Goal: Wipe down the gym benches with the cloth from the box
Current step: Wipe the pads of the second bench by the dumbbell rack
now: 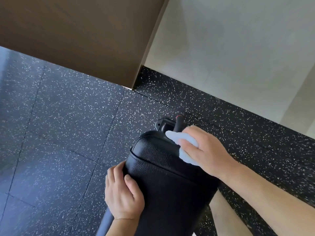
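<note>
A black padded gym bench (163,181) runs from the bottom centre up to mid-frame, its far end rounded. My right hand (206,150) presses a white cloth (185,145) onto the bench's far right edge, fingers spread over the cloth. My left hand (123,193) grips the bench's left side edge, thumb and fingers curled around the padding. The box is not in view.
Beyond the bench's end, a black metal base plate (164,124) and a red-tipped handle (179,120) sit on the speckled black rubber floor (59,133). A brown wall panel (76,34) and a white wall (238,48) stand behind. A grey frame bar (105,223) shows at bottom left.
</note>
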